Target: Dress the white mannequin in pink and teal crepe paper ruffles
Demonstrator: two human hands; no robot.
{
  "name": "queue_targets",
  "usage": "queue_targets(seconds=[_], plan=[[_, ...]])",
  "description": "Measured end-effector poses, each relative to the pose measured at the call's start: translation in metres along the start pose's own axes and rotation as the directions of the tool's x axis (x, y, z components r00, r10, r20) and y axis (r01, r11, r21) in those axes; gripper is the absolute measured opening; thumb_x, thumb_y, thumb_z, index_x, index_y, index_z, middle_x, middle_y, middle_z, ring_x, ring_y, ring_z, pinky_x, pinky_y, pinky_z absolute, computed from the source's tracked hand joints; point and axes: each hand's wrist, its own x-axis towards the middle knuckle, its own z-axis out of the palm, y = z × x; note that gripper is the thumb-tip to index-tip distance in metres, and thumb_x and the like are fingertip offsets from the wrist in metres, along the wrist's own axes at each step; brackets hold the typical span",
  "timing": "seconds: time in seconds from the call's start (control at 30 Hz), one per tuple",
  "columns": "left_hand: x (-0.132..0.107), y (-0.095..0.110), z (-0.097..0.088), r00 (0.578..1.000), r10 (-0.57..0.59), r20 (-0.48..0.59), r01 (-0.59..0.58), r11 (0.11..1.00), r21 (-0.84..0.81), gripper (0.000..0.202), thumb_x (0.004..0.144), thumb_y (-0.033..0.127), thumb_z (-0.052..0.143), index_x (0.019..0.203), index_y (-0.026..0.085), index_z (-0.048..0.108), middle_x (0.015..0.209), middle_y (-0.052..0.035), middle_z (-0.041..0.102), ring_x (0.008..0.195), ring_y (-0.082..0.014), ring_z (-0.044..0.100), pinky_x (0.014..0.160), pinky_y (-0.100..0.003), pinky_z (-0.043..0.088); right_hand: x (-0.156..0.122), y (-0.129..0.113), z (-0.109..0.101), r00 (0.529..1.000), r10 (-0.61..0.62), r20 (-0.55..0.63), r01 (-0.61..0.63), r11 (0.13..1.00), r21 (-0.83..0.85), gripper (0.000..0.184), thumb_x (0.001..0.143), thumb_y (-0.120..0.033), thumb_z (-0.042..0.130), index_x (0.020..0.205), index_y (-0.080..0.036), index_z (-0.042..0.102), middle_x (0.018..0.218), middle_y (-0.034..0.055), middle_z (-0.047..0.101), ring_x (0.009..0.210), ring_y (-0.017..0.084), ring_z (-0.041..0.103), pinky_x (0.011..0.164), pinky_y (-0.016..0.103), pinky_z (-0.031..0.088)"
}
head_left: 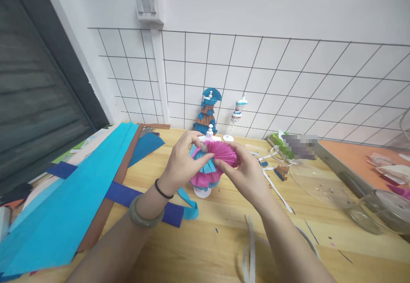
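A small white mannequin stand (203, 191) on the wooden table (205, 240) wears a pink and light blue crepe paper skirt (205, 176). A pleated magenta paper fan (224, 153) lies against the mannequin's upper body. My left hand (182, 161) has its fingers closed on the left end of the fan and the mannequin's torso. My right hand (246, 174) pinches the fan's right end. A dark band and a green bangle (144, 217) circle my left wrist.
Long cyan crepe paper sheets (70, 202), brown and dark blue strips lie at the left. Two dressed mannequins (206, 112) (237, 114) stand by the wire grid wall. White paper strips (275, 189), a clear plastic lid (320, 185) and an orange board (358, 159) sit right.
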Motion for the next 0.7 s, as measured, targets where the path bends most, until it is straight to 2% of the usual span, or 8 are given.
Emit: queue_targets(seconds=[0.23, 0.37, 0.47, 0.7], plan=[[0.001, 0.0, 0.0, 1.0, 0.008, -0.006, -0.008, 1.0, -0.001, 0.031, 0.069, 0.018, 0.072, 0.075, 0.021, 0.041, 0.093, -0.0021, 0.06, 0.1, -0.0178, 0.059, 0.086, -0.033, 0.048, 0.003, -0.005, -0.014, 0.983, 0.056, 0.172, -0.06, 0.998, 0.017, 0.017, 0.076, -0.03, 0.067, 0.088, -0.02, 0.069, 0.087, 0.0041, 0.07, 0.084, 0.02, 0.063, 0.071, 0.032, 0.049], [0.001, -0.001, 0.0, 1.0, -0.004, -0.006, 0.004, 1.0, -0.022, 0.031, 0.069, 0.019, 0.071, 0.075, 0.021, 0.041, 0.092, -0.0023, 0.06, 0.101, -0.0186, 0.059, 0.087, -0.034, 0.048, 0.002, -0.005, -0.019, 0.966, 0.086, 0.243, -0.12, 0.984, 0.13, 0.019, 0.078, -0.036, 0.065, 0.084, -0.018, 0.069, 0.084, 0.0038, 0.07, 0.078, 0.019, 0.063, 0.07, 0.031, 0.05], [0.0, -0.002, 0.0, 1.0, -0.017, -0.011, 0.016, 0.998, -0.058, 0.032, 0.07, 0.02, 0.071, 0.075, 0.021, 0.04, 0.093, -0.0033, 0.06, 0.102, -0.019, 0.059, 0.088, -0.035, 0.048, 0.002, -0.005, -0.021, 0.964, 0.1, 0.248, -0.14, 0.978, 0.152, 0.021, 0.077, -0.036, 0.065, 0.085, -0.017, 0.067, 0.08, 0.0037, 0.069, 0.075, 0.018, 0.063, 0.068, 0.031, 0.05], [0.001, -0.004, 0.0, 1.0, -0.03, -0.002, 0.03, 0.994, -0.101, 0.031, 0.07, 0.021, 0.071, 0.074, 0.021, 0.04, 0.1, -0.0066, 0.06, 0.104, -0.0201, 0.058, 0.09, -0.039, 0.047, 0.001, -0.007, -0.021, 0.981, 0.026, 0.193, -0.056, 0.986, 0.154, 0.025, 0.081, -0.037, 0.062, 0.095, -0.018, 0.066, 0.086, 0.0045, 0.07, 0.079, 0.019, 0.063, 0.072, 0.032, 0.049]])
